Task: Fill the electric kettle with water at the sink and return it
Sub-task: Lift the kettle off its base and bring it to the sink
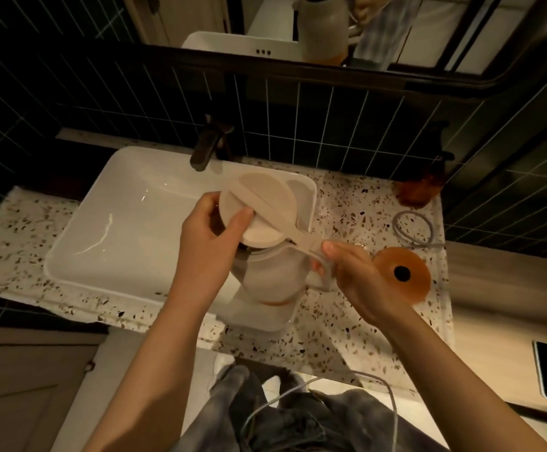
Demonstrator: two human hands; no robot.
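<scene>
Gripping the kettle handle with the right hand, left hand pinching the lid open for filling at the sink

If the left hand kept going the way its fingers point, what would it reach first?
Likely just more of the round beige kettle lid that the left hand already grips; past it lies the white sink's right rim, though depth is unclear.
</scene>
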